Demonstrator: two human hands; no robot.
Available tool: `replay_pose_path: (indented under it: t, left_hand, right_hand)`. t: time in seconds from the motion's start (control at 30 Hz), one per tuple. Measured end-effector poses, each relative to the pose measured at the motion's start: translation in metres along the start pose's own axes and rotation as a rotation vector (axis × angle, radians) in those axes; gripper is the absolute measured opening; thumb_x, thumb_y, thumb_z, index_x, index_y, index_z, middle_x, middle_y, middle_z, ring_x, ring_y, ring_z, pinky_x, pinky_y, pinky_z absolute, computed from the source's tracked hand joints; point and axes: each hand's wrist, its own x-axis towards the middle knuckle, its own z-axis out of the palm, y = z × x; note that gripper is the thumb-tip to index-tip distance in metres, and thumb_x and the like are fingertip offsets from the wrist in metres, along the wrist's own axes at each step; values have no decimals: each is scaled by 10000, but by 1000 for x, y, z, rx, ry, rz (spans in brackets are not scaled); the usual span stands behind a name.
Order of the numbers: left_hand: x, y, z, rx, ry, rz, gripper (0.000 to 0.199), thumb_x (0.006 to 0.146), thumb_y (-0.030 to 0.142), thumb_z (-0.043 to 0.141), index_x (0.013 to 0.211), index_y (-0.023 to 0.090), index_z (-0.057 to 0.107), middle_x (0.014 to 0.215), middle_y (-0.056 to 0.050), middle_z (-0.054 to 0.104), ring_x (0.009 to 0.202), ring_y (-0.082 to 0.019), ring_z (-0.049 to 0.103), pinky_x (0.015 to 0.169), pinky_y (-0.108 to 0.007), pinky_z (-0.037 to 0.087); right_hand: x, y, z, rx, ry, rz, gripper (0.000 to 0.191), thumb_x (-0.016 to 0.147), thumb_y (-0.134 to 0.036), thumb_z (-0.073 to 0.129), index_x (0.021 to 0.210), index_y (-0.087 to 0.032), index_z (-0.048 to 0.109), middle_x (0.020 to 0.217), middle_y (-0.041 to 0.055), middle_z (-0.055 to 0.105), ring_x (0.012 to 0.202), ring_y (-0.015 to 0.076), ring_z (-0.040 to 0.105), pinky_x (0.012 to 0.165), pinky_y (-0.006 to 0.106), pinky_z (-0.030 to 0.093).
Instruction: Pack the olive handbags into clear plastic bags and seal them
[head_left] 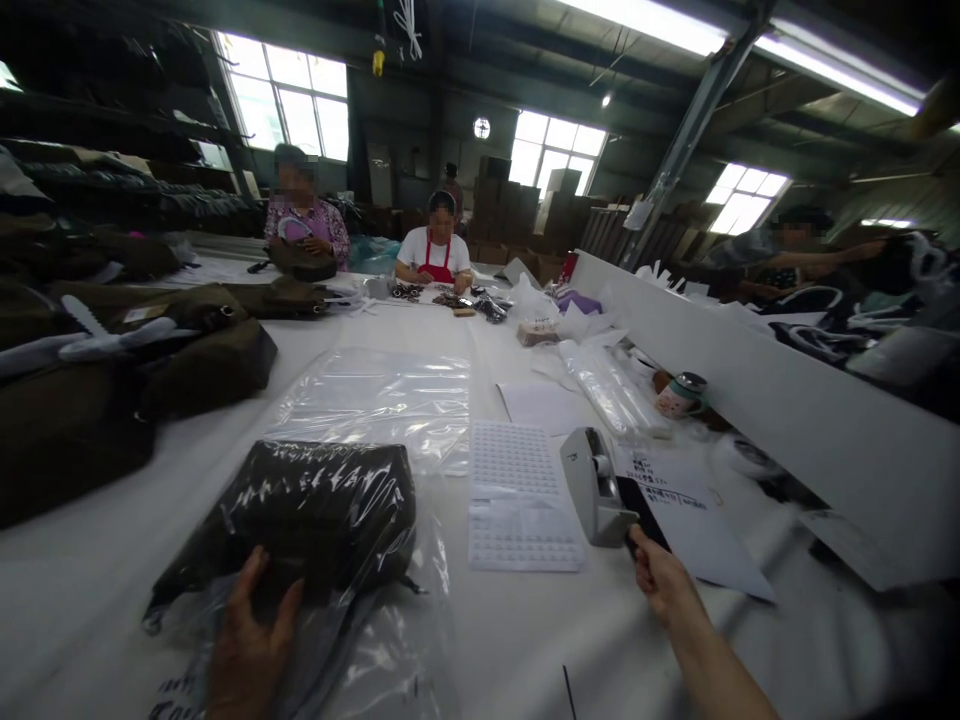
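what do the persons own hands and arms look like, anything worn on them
The left hand and the right hand are bare, with no gloves. The right forearm shows no sleeve, watch or band. The left forearm is out of view.

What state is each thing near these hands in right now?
Left hand: open, fingers spread on the bag.
Right hand: closed around a black handle.
Dark olive bag: wrapped in glossy clear plastic.
Grey handheld device: held tilted, its end near the paper.
Clear plastic film: spread flat, wrinkled.
Sticker sheet: lying flat, rows of small round dots.
Printed paper: lying flat, partly under the device.
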Motion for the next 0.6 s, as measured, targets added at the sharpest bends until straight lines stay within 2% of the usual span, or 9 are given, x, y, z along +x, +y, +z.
replay_pose_path:
  t: [0.1,0.17,0.23,0.27,0.3,0.37,0.5,0.53,0.6]
  left_hand:
    - [0,-4,2,-40,20,82,724,808,531,531,1385,155,309,1309,-139,475,1176,-298,490,1009,-452,405]
    - [-2,-5,1,-49,22,87,692,821,476,548,1385,161,300,1309,-139,470,1177,-291,489,1006,-452,407]
    - [-6,-3,-2,-62,-1,71,651,838,405,555,1384,178,283,1315,-135,462,1182,-275,488,1003,-443,414]
    - [-7,-1,-4,-73,-18,51,633,847,369,553,1384,188,272,1322,-133,456,1190,-266,484,1001,-438,418]
    - [-8,0,-5,-93,-31,38,620,855,344,549,1383,199,259,1331,-133,448,1193,-258,483,999,-437,422]
    - [-9,2,-7,-137,-40,-22,612,869,311,533,1387,211,222,1350,-137,428,1212,-246,466,1003,-444,420]
    - [-9,3,-9,-173,-62,-72,609,871,270,529,1383,208,205,1376,-146,402,1229,-243,453,1000,-442,426]
    - [-10,3,-10,-182,-65,-81,610,870,263,531,1382,208,204,1382,-146,396,1231,-245,450,1000,-442,427]
    - [-12,4,-12,-205,-66,-96,612,869,256,532,1382,208,202,1393,-146,383,1234,-247,449,997,-437,431]
  right_hand:
    - [1,1,-16,-228,-62,-10,363,441,-468,760,485,-188,533,413,-16,466,375,112,369,409,232,213]
    - [-2,-9,-23,-364,-141,-32,326,397,-378,795,402,-190,529,375,-11,454,382,129,389,435,244,211]
    - [-11,-29,-14,-495,-260,-95,326,446,-433,772,407,-193,554,394,-2,480,413,150,423,453,253,237]
    - [-18,-42,0,-551,-336,-152,333,498,-483,738,442,-194,582,428,5,507,442,161,446,462,258,261]
    - [-28,-57,19,-596,-423,-223,348,550,-524,696,484,-194,606,464,9,529,472,166,464,473,261,286]
    - [-60,-93,73,-636,-631,-375,362,631,-544,632,552,-191,625,508,9,543,511,161,473,491,261,325]
    - [-156,-165,198,-645,-1169,-605,311,728,-459,600,604,-174,607,527,-18,523,515,119,448,489,228,332]
    - [-182,-178,226,-684,-1270,-689,295,737,-441,604,623,-170,612,532,-23,529,513,111,454,480,218,329]
    - [-226,-193,278,-862,-1389,-920,256,765,-408,592,678,-171,639,568,-26,572,530,105,499,476,198,344]
